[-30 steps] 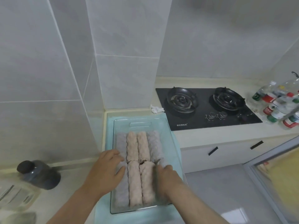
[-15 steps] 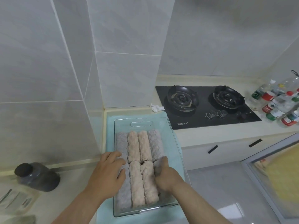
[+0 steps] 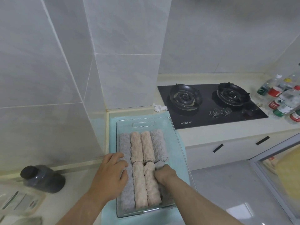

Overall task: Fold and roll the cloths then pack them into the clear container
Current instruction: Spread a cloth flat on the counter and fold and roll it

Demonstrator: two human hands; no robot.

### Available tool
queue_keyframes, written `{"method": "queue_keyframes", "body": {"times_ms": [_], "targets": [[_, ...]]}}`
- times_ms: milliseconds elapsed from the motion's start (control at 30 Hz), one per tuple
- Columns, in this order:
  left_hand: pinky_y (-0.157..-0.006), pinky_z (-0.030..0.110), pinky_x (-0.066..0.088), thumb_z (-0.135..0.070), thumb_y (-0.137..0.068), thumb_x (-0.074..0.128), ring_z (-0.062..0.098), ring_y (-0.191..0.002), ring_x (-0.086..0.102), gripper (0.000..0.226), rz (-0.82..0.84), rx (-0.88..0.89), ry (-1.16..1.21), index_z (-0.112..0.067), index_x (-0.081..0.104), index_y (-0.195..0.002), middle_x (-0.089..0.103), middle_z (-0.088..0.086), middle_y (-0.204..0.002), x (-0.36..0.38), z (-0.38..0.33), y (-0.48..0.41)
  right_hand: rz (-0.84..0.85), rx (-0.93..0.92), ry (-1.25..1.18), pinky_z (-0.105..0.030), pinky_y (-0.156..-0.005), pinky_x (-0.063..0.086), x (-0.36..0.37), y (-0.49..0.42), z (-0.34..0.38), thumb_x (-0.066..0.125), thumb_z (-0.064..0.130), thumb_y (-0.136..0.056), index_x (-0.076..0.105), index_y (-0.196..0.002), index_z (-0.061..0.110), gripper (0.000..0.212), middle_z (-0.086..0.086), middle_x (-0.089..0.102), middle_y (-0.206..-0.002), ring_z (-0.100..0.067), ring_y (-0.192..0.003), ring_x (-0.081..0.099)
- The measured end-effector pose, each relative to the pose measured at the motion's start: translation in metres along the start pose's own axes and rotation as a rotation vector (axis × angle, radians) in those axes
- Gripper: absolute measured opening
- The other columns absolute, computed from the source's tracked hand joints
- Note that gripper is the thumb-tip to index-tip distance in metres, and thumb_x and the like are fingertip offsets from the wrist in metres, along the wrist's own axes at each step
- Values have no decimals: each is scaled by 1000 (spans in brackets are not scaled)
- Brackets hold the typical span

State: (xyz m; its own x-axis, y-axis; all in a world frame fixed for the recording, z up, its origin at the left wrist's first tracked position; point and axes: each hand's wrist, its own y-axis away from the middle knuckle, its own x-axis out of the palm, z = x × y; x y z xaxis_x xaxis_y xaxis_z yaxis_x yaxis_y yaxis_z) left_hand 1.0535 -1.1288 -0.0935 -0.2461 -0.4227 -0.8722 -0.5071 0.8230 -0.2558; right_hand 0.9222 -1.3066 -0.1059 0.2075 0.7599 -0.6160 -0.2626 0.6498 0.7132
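A clear container (image 3: 142,124) sits on a light blue mat (image 3: 112,132) on the counter. Two rows of rolled cloths fill it: pink rolls (image 3: 142,146) in the middle, grey rolls (image 3: 125,143) on the outer sides. My left hand (image 3: 109,174) lies flat with straight fingers on the near left grey roll (image 3: 128,194). My right hand (image 3: 165,174) has curled fingers dug into the near right grey roll (image 3: 159,164), which it mostly hides.
A black two-burner gas hob (image 3: 209,103) lies to the right, with a crumpled white tissue (image 3: 159,108) by it. Several plastic bottles (image 3: 282,101) stand at the far right. A dark jar (image 3: 43,178) lies on the counter at left. Tiled walls rise behind.
The view has shifted a little. My right hand has pushed deeper onto the near right grey roll. My left hand stays pressed on the left grey roll.
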Motion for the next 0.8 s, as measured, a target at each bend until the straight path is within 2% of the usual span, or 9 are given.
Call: {"method": "queue_keyframes", "body": {"times_ms": [167,267,433,500,567,633,700,733,800], "targets": [[-85,26,41,-32,-81,41,14,-111,37,29,-7,2,8,-22,67,-84,59,-2,-116,0,0,-1,-57,-33,-123,-28,-85,44,-3,-1,-6,50,17,-91,39,-130,6,42,-13,55,-128,-27,-115,56],[-85,26,41,-30,-81,40,14,-110,37,28,-14,2,14,-23,67,-83,59,-2,-115,-1,-2,-1,-59,-91,-116,-28,-88,43,-6,-1,-10,46,12,-91,40,-131,7,40,-13,57,-126,-28,-114,55],[-83,25,41,-29,-81,40,13,-109,37,25,-16,11,37,-24,65,-80,60,-2,-114,-3,-2,0,57,-160,-120,-29,-93,44,-6,7,-7,44,10,-88,16,-149,12,67,-11,55,-127,-25,-114,55],[-83,25,41,-30,-80,40,13,-110,36,25,-7,10,41,-25,65,-80,59,-3,-115,-4,-1,0,101,-138,-131,-28,-89,45,-11,11,-5,46,11,-88,4,-151,10,76,-10,53,-124,-22,-110,54],[-84,24,40,-30,-81,41,10,-111,34,25,15,4,43,-26,65,-83,58,-6,-118,-4,-1,0,139,-107,-144,-30,-90,46,-16,12,-3,51,15,-88,2,-150,7,79,-10,50,-126,-23,-111,52],[-91,20,34,-28,-86,44,3,-114,25,24,59,-20,71,-26,67,-94,50,-13,-124,-7,-2,-2,148,-118,-44,-31,-94,45,-21,12,0,54,24,-82,20,-146,12,73,-11,49,-132,-23,-114,51],[-96,13,23,-32,-91,48,-2,-117,19,25,133,-61,149,-26,65,-108,38,-21,-125,-14,-5,-5,111,-176,107,-30,-91,50,-25,6,5,51,34,-73,53,-109,17,40,-7,56,-121,-17,-102,56],[-95,9,21,-36,-90,47,-1,-118,23,29,158,-84,187,-26,64,-111,37,-23,-123,-18,-7,-9,95,-208,168,-29,-85,52,-30,9,11,49,37,-73,57,-96,18,32,-4,59,-112,-15,-94,58],[-95,9,28,-43,-86,46,2,-114,39,33,185,-155,278,-27,63,-110,47,-21,-116,-32,-14,-19,88,-321,296,-21,-66,45,-47,29,27,49,34,-81,56,-82,19,17,2,58,-92,-13,-81,56]]}}
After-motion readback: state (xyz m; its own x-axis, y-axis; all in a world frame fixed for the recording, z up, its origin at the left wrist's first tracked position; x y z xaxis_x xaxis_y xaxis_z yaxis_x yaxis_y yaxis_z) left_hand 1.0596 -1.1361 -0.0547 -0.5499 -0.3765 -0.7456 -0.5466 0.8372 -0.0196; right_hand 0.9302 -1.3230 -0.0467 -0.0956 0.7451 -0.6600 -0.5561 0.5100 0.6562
